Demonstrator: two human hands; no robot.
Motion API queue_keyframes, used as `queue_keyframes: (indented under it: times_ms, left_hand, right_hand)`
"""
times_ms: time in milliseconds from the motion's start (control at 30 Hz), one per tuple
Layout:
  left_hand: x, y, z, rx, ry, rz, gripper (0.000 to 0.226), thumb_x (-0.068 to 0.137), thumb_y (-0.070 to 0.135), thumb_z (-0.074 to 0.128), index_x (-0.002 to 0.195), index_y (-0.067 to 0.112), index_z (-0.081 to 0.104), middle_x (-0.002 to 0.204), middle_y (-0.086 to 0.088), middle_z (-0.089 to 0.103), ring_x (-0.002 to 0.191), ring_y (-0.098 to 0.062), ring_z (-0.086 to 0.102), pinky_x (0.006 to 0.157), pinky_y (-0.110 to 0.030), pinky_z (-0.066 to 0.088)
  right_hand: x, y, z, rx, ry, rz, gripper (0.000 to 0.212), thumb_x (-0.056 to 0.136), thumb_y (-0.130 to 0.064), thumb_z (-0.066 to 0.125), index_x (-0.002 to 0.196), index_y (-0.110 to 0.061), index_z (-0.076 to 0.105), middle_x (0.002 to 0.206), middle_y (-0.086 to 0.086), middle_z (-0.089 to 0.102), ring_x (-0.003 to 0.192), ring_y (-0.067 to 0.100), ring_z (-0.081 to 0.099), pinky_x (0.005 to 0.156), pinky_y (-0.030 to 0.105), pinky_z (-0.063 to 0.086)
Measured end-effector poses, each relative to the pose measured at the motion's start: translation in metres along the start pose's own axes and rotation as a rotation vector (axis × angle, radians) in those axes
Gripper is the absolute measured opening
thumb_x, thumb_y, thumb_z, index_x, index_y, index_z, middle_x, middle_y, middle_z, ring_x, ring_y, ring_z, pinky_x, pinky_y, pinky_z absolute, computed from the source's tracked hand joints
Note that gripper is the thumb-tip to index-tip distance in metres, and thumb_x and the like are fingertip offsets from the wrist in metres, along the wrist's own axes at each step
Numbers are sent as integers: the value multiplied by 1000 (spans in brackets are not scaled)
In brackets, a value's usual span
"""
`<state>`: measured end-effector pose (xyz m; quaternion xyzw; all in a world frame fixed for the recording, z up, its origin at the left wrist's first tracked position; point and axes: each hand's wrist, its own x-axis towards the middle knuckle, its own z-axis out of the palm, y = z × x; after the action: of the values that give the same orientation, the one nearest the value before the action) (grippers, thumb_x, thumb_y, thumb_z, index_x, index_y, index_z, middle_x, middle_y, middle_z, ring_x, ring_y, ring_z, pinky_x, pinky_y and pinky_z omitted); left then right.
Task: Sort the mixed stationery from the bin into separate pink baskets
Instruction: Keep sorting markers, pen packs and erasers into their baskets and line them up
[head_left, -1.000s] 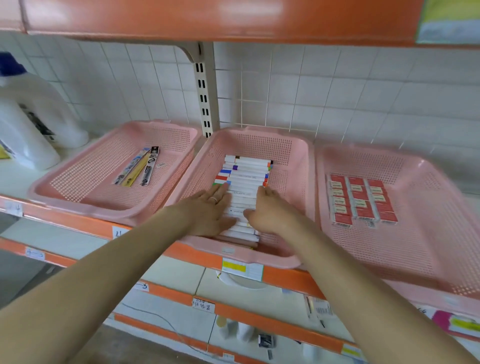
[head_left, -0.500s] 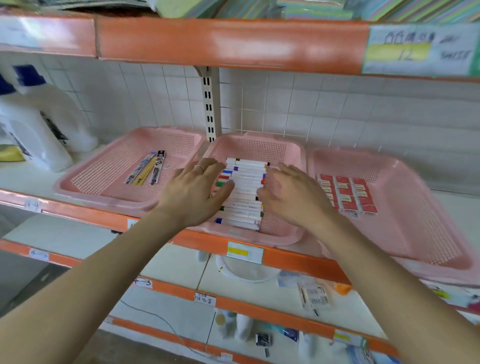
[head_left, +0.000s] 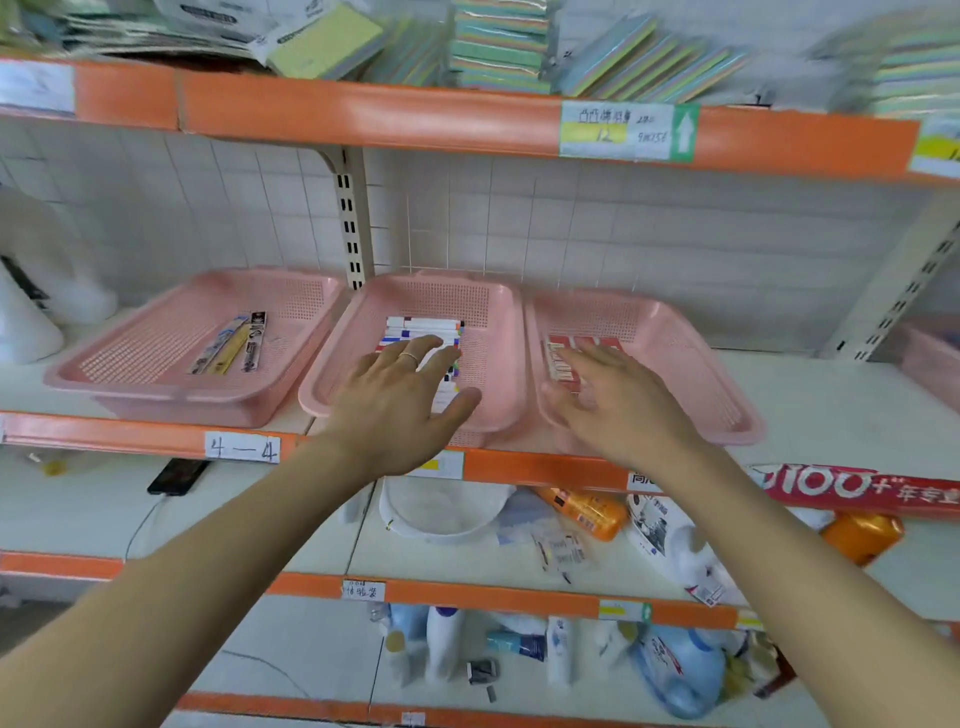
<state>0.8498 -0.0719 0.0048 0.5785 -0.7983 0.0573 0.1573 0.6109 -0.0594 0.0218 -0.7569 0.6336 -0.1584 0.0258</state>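
Note:
Three pink baskets stand side by side on the shelf. The left basket (head_left: 156, 332) holds a few packaged pens (head_left: 231, 343). A row of white markers with coloured caps (head_left: 423, 328) lies in the middle basket (head_left: 498, 332). The right basket (head_left: 675, 343) holds red and white boxes (head_left: 563, 358), partly hidden. My left hand (head_left: 400, 400) hovers with fingers spread in front of the markers and holds nothing. My right hand (head_left: 618, 405) hovers empty with spread fingers in front of the red boxes.
An orange shelf edge (head_left: 145, 441) runs below the baskets. White jugs (head_left: 31, 306) stand at the far left. The upper shelf carries stacks of coloured notepads (head_left: 498, 47). Below are a white bowl (head_left: 441, 512), an orange bottle (head_left: 587, 512) and a black phone (head_left: 176, 475).
Both hands have lifted off the markers and drawn back toward me. My right hand has shifted right, in front of the right basket. The view has pulled back and risen.

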Motion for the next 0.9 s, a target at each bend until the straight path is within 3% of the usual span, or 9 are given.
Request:
queue_keyframes:
  times_ms: [200,533,767,900]
  left_hand:
    - [-2,18,-2,-14,-27,82,80,85,69,12,141,27,49,151,6,47,136,-23,46,115,-47,28]
    - [23,74,11,-60,-29,66,81,86,70,13,144,26,47,151,1,47,138,-25,43,115,-45,28]
    - [52,159,37,-77,-66,23,76,91,68,17,150,27,38,156,3,40,141,-24,38,116,-44,25]
    - [67,224,50,-98,-73,-3,84,84,71,10,149,26,39,157,3,38,143,-23,36,119,-42,24]
  right_hand:
    - [-17,22,-20,5,36,54,61,99,-58,36,151,-26,36,160,-3,28,149,19,21,120,39,19]
    - [-28,86,-34,-12,23,98,62,98,-58,37,151,-27,36,161,-3,27,149,19,22,120,37,19]
    - [-34,176,-54,-30,19,67,60,98,-54,39,148,-21,41,158,0,34,146,20,28,119,39,26]
    - [-46,233,-73,-8,8,61,59,99,-52,40,150,-22,38,160,-1,29,148,17,23,119,34,19]
